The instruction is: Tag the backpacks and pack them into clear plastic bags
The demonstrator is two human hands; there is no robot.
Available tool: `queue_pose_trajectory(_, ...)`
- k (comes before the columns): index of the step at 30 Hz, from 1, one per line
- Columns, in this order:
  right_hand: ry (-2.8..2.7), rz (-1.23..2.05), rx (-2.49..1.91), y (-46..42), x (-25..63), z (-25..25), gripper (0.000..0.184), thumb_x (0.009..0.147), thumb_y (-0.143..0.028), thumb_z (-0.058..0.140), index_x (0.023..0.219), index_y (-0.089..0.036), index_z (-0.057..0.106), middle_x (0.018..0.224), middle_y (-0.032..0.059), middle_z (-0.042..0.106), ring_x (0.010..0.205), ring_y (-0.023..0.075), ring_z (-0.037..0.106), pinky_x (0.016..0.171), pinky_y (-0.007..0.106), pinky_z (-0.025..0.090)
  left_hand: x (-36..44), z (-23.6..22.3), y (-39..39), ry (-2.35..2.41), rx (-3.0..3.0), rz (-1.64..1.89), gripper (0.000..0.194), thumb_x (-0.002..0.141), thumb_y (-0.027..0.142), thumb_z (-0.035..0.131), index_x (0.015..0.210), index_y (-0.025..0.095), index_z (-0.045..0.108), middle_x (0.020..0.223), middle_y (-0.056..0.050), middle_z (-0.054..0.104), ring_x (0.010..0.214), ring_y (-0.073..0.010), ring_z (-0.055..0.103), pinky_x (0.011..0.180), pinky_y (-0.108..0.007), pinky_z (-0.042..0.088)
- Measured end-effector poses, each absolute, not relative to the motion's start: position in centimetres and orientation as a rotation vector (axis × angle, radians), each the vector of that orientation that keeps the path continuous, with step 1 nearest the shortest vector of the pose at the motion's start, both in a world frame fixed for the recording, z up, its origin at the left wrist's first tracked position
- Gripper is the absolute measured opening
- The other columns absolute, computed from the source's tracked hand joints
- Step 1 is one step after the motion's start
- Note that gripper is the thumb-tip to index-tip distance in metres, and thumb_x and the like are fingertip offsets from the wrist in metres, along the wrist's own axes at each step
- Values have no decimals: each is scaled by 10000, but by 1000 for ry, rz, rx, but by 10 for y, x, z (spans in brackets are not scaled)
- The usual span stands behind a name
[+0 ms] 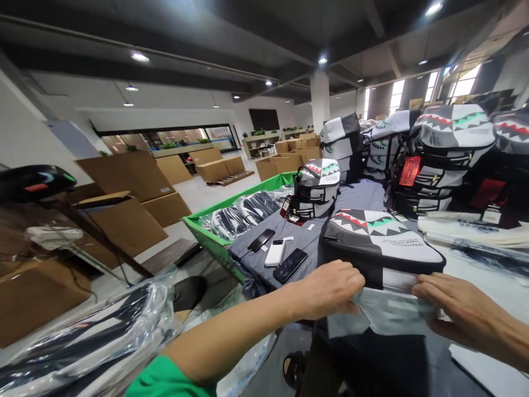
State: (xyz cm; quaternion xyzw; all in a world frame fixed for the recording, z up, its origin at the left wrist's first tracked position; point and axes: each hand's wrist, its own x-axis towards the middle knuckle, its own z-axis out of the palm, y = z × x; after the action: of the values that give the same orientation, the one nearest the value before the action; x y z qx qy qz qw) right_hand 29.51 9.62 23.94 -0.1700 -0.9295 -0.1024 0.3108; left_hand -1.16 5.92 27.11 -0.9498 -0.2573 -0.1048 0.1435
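Observation:
A grey and white backpack with a red and green shark-teeth print lies flat at the near edge of the cloth-covered table. At its near end, a clear plastic bag hangs with its mouth against the backpack. My left hand is closed on the bag's left edge, knuckles beside the backpack's corner. On the right side, my right hand grips the same bag's other edge, its fingers touching the backpack. The fingertips of both hands are partly hidden by the plastic.
Phones and a white power bank lie left of the backpack. Stacked backpacks stand behind it. A green-rimmed bin holds plastic-wrapped backpacks. More wrapped backpacks lie at lower left; plastic bags lie at right.

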Motion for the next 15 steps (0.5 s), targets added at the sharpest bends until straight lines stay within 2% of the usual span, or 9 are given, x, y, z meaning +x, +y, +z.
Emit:
queue_pose_trajectory(2, -2411, -372, -355, 94, 287, 244, 234, 823, -181, 545, 1050, -238, 549, 856, 46, 692, 667, 180, 630, 646, 293, 472, -9, 265, 64, -739, -2651, -346, 265, 934, 348, 690, 894, 163, 505, 825, -18, 562, 782, -181, 529, 699, -302, 414)
queue_pose_trajectory(4, -2365, -381, -402, 92, 282, 243, 222, 845, -224, 558, 1065, -231, 529, 872, 57, 692, 684, 191, 641, 662, 305, 472, -7, 258, 69, -743, -2526, -428, 133, 986, 186, 534, 861, 168, 492, 779, -16, 529, 747, -176, 512, 679, -303, 398)
queue_pose_trajectory(6, -2407, -304, -439, 92, 282, 239, 246, 850, -288, 609, 1077, -234, 530, 892, 56, 699, 704, 194, 650, 688, 312, 477, -6, 252, 74, -748, -2386, -512, 232, 982, 72, 384, 799, 188, 468, 716, -7, 484, 684, -171, 481, 641, -310, 369)
queue_pose_trajectory(8, -2458, -245, -430, 96, 285, 235, 199, 866, -280, 609, 1047, -244, 535, 863, 34, 694, 671, 179, 629, 684, 308, 466, -5, 248, 76, -748, -2324, -545, 287, 971, 45, 340, 756, 203, 445, 680, -2, 464, 642, -169, 457, 609, -316, 342)
queue_pose_trajectory(10, -2431, -265, -388, 101, 288, 231, 105, 896, -182, 520, 978, -247, 526, 765, 3, 643, 591, 154, 558, 628, 295, 425, -4, 249, 75, -713, -2440, -495, 214, 984, 119, 425, 789, 198, 463, 715, -5, 504, 664, -165, 479, 617, -312, 359)
queue_pose_trajectory(11, -2384, -301, -382, 103, 289, 229, 133, 899, -133, 467, 951, -245, 518, 728, -3, 608, 572, 151, 522, 607, 294, 402, -3, 250, 73, -688, -2541, -456, 163, 988, 201, 496, 827, 191, 478, 752, -7, 531, 692, -162, 500, 636, -304, 379)
queue_pose_trajectory(13, -2279, -386, -399, 104, 287, 226, 176, 905, -89, 414, 929, -239, 503, 709, 0, 561, 597, 160, 498, 608, 301, 382, -3, 252, 69, -661, -2691, -401, 253, 962, 392, 608, 893, 176, 495, 815, -12, 566, 740, -160, 530, 677, -293, 407)
queue_pose_trajectory(15, -2221, -433, -458, 100, 283, 220, 163, 916, -95, 412, 927, -235, 493, 731, 10, 554, 649, 172, 512, 646, 312, 391, -3, 249, 67, -677, -2701, -396, 310, 947, 452, 630, 904, 175, 499, 823, -16, 572, 752, -165, 535, 694, -294, 410)
